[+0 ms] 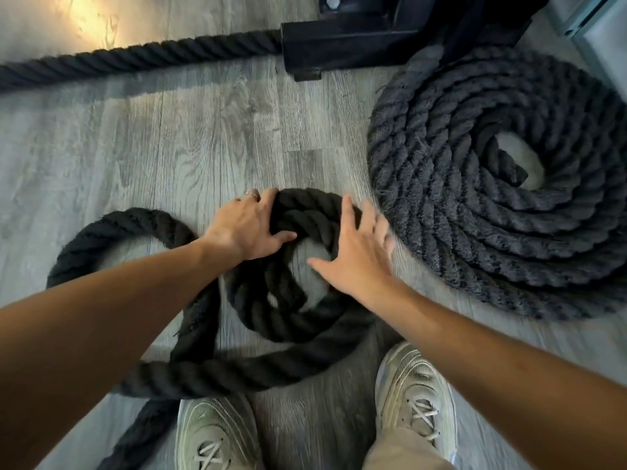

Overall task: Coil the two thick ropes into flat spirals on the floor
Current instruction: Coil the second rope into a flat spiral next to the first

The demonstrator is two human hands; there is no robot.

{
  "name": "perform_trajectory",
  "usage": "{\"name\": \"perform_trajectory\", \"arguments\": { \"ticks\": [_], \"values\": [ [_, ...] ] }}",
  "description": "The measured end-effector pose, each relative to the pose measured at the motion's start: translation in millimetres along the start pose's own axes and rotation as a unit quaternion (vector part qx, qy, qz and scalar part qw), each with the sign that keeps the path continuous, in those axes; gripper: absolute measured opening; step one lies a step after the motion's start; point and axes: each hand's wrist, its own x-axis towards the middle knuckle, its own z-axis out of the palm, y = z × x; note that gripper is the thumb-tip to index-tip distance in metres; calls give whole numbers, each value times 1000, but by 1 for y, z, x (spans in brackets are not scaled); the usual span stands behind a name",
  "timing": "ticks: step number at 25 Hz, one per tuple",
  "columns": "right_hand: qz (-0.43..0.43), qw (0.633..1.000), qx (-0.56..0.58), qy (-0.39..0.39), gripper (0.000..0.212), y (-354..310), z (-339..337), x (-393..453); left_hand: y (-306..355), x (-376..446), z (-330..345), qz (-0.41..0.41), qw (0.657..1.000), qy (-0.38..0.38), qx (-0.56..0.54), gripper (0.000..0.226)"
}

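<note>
Head view, looking down at a grey wood-grain plank floor (203,137). Two thick, dark, twisted ropes lie on it.

Right: the finished coil (502,184), a flat spiral of several close turns with a small bare patch of floor at its centre, where the rope's end shows. Its far edge runs under or against a black metal frame base (373,32), on which a bolt head is visible at the top.

Centre: the second rope (271,300), only partly coiled. Its inner turns form a small, loose, uneven spiral directly in front of the person's feet. A wide loop swings out to the left and comes back under the left forearm; a further length crosses in front of the shoes and leaves the frame at lower left. A straight stretch of rope (135,59) also runs across the far floor from the left edge to the frame base.

Left hand (249,228): laid on the far left part of the small spiral, fingers curled over the outer turn, thumb pointing toward the centre; the grip is loosely closed on that turn. A ring shows on one finger.

Right hand (356,252): fingers spread apart, palm down against the right side of the small spiral, clamping nothing; slightly blurred.

Two pale lace-up shoes (414,398) and a beige trouser leg stand at the bottom edge. No brand, label or writing can be read anywhere.
</note>
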Motion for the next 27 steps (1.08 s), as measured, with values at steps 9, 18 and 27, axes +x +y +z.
{"name": "perform_trajectory", "arguments": {
  "ticks": [9, 18, 27],
  "values": [
    [41, 998, 52, 4, 115, 20, -2, 25, -13, -25, -2, -247, 962, -90, -70, 95],
    [66, 994, -9, 90, 110, 29, 14, -10, -6, -16, 12, -112, 989, -53, 84, 79],
    [230, 956, 184, -1, 125, -17, 13, 19, -16, -26, -1, -327, 919, -123, -182, 95]
  ]
}}
